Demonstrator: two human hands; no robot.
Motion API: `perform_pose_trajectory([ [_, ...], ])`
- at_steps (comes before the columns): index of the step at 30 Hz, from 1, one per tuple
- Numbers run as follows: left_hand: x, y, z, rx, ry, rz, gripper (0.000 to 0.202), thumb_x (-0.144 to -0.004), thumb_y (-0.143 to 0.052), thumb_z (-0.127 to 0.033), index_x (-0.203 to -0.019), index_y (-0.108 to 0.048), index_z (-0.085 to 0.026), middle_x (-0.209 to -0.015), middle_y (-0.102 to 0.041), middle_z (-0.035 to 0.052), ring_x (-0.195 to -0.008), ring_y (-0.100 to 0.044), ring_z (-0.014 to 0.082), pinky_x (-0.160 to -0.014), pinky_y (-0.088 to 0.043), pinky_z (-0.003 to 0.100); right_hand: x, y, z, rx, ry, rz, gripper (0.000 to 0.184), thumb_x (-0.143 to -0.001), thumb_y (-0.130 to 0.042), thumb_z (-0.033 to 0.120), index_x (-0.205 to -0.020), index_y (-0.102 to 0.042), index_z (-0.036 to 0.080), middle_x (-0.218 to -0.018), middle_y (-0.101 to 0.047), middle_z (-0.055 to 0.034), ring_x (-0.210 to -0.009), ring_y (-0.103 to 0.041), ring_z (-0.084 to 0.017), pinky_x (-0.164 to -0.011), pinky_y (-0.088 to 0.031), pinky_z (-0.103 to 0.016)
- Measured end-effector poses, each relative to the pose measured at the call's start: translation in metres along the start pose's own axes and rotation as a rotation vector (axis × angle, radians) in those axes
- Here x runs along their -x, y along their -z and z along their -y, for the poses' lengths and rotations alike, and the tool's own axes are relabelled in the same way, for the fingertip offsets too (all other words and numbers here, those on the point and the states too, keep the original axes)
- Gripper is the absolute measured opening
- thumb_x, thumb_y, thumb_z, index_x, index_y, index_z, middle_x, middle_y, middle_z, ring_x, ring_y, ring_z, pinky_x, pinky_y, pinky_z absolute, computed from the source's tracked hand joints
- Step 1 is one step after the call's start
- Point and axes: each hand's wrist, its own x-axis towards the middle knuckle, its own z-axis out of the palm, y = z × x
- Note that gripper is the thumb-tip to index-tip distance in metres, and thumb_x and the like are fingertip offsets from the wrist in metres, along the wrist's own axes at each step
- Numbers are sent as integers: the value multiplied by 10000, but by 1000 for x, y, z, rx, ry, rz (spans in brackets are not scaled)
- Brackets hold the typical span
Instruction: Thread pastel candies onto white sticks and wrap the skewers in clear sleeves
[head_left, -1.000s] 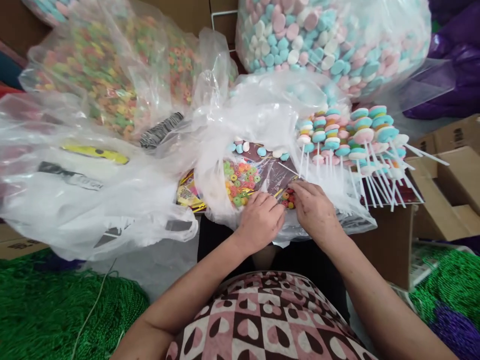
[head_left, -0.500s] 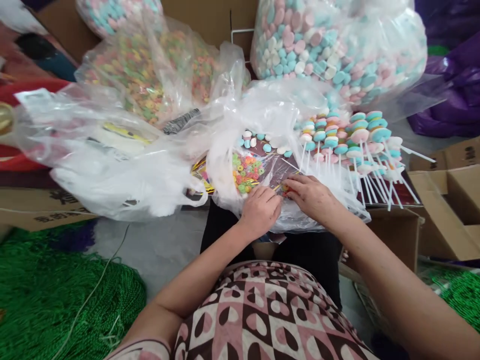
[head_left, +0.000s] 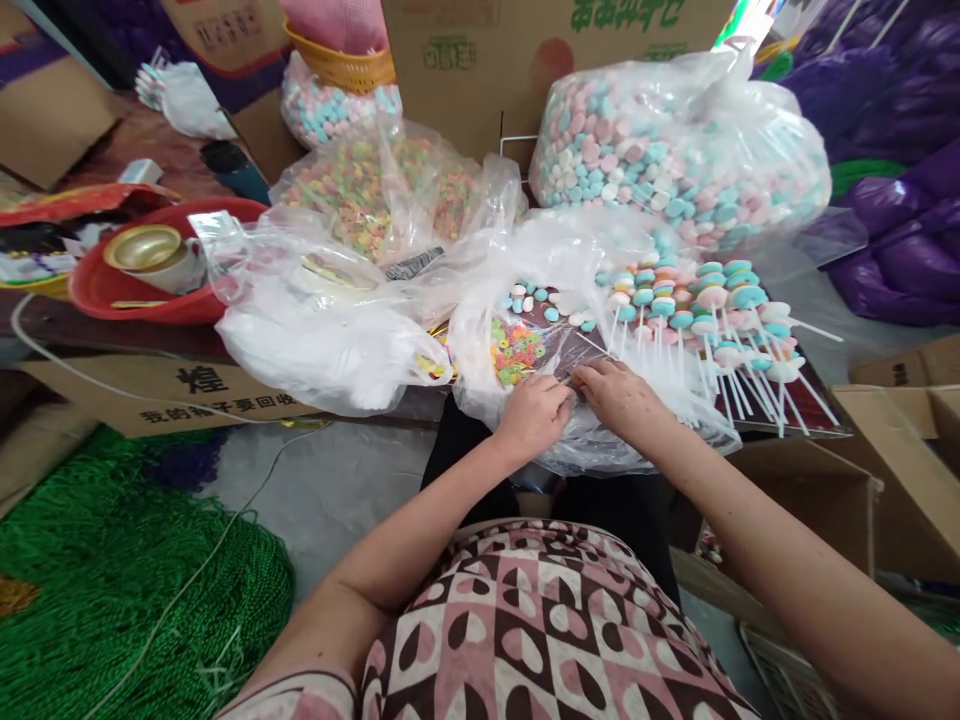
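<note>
Roughly left to right, taking the heap of ring candies [head_left: 517, 350] as landmark. Red basin [head_left: 97, 290] well left of the heap; white plastic bag [head_left: 322, 345] between the two, its handle end near the heap. Behind and left of the heap, a clear bag of more rings [head_left: 382, 195]. Just behind the heap, and on to its right, loose marshmallows [head_left: 551, 314].

Left hand [head_left: 536, 415] at the heap's near right edge, the nearer of the two; fingers curled, thumb side turned toward the other hand. Grip cannot be told. Right hand [head_left: 619, 395] farther right of the heap, fingers bent, tips drawn close together and pointing left at the left hand, only a narrow gap between. (Something small and orange seems to show at those tips; too small to name, or to call held.)

A white stick [head_left: 592, 345] lies right of the heap, beyond the right fingertips, long axis slanting away to the left. Dark surface shows between stick and heap: the main gap among the candies. Crumpled plastic fronts the heap, hiding the table edge. Farther right, candy skewers [head_left: 664, 300] crowd up, limiting sideways room; their sticks point mostly toward the wearer.
</note>
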Motion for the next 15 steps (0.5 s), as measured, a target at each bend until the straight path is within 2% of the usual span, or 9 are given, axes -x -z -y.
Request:
perform_pose_trajectory([
  [5, -3, 2, 1, 76, 38, 13, 195, -894, -517, -177, -870, -710, -167, -842, -674, 73, -883, -613, 217, -835, -471, 367, -6, 5, 2, -24, -77, 23, 274, -927, -486, 124, -1053, -728, 152, -1033, -715, -137, -914, -643, -243, -781, -453, -314],
  [8, -6, 4, 1, 264, 125, -7, 166, -860, -550, -150, -849, -714, -172, -851, -696, 68, -883, -623, 215, -859, -472, 369, -12, 7, -3, -46, -146, 24, 301, -921, -486, 134, -1052, -755, 167, -1008, -731, -119, -861, -669, -219, -738, -471, -295],
  [10, -12, 7, -1, 525, 274, -61, 144, -843, -577, -154, -861, -716, -190, -885, -715, 51, -893, -636, 196, -879, -474, 346, -15, 9, -7, -59, -185, 19, 308, -904, -496, 132, -1027, -773, 186, -969, -740, -101, -843, -679, -209, -726, -481, -286],
  [12, -20, 12, -3, 887, 488, -152, 127, -841, -592, -173, -881, -710, -197, -905, -722, 35, -894, -649, 169, -881, -480, 313, -17, 12, -8, -72, -209, 2, 311, -891, -503, 130, -1001, -785, 200, -963, -745, -91, -863, -686, -206, -737, -491, -281],
  [15, -33, 20, -6, 1411, 762, -234, 109, -853, -586, -188, -897, -686, -174, -830, -701, 28, -809, -659, 141, -845, -499, 299, -18, 16, -5, -85, -231, -38, 319, -894, -496, 137, -1017, -786, 188, -1030, -745, -111, -915, -691, -225, -767, -512, -303],
])
